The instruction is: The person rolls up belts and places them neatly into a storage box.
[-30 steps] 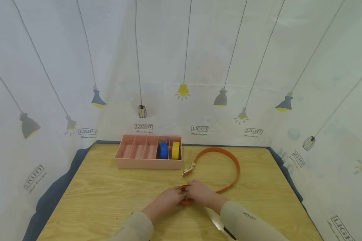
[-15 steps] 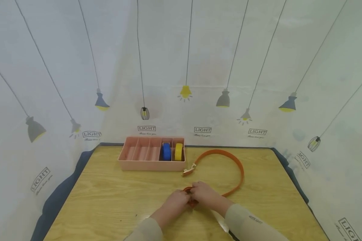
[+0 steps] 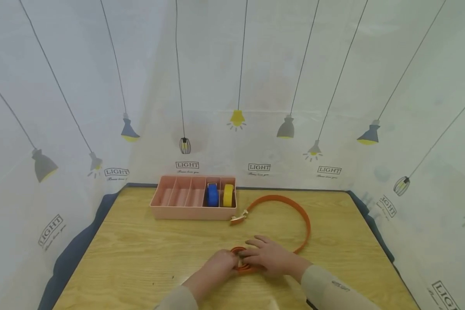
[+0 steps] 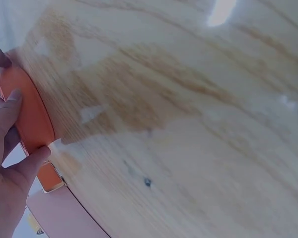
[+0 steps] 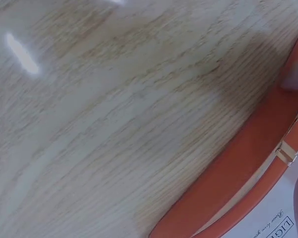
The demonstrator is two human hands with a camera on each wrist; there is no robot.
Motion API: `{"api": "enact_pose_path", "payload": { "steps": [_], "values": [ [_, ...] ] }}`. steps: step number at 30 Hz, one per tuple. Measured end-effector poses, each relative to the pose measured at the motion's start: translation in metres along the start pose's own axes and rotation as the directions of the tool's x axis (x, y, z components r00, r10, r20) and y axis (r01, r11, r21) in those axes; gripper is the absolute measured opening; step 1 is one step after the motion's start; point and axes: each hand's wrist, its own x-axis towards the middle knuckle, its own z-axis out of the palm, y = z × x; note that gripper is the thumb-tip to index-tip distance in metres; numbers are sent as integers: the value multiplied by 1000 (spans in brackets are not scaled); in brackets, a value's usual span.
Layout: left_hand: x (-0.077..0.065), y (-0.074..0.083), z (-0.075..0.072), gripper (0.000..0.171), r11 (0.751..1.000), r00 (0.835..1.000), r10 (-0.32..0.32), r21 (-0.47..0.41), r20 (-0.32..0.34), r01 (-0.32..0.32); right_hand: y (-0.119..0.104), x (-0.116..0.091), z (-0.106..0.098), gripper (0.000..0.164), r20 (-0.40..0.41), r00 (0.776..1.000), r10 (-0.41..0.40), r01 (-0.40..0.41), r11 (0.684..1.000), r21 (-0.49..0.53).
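Note:
An orange belt (image 3: 304, 215) lies on the table, one end wound into a small coil (image 4: 34, 111) standing on edge. The rest sweeps round to the right in a wide loop, ending at a gold-coloured buckle (image 3: 243, 214). My left hand (image 3: 220, 266) grips the left side of the coil, thumb and fingers against the strap. From the right, my right hand (image 3: 272, 257) holds the coil, some fingers reaching over its middle and others spread above it. In the right wrist view, a blurred fingertip touches the strap (image 5: 238, 158); most of that hand is out of frame.
Behind the hands stands a pink divided box (image 3: 193, 213). A blue rolled strap (image 3: 212, 196) and a yellow rolled strap (image 3: 228, 196) sit in its two right compartments. Printed cloth (image 3: 217, 86) hangs round the wooden table (image 3: 131, 249).
My right hand's fingers have spread and shifted slightly over the coil, showing more of its middle. The left hand stays on its side. The belt's loop and buckle have shifted slightly.

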Motion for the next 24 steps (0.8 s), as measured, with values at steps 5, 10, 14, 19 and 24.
{"api": "enact_pose_path", "payload": {
  "steps": [5,10,14,19,24],
  "values": [
    [-4,-2,2,13,1000,1000,7,-4,-2,-7,0,4,1,34,-26,999,-30,27,994,-105],
    [-6,-6,3,10,995,999,52,-79,-16,-53,-3,13,-3,24,-83,994,-75,58,980,-189],
    [-8,-8,2,9,994,994,102,-24,-23,-103,-6,19,-6,22,-110,990,-83,58,974,-218],
    [-8,-11,1,6,989,996,86,120,-29,-82,-9,26,-7,21,-133,990,-54,21,971,-239],
    [-7,-12,-1,13,980,999,48,194,9,-49,-14,35,-9,16,-150,989,-4,-31,974,-226]
  ]
}}
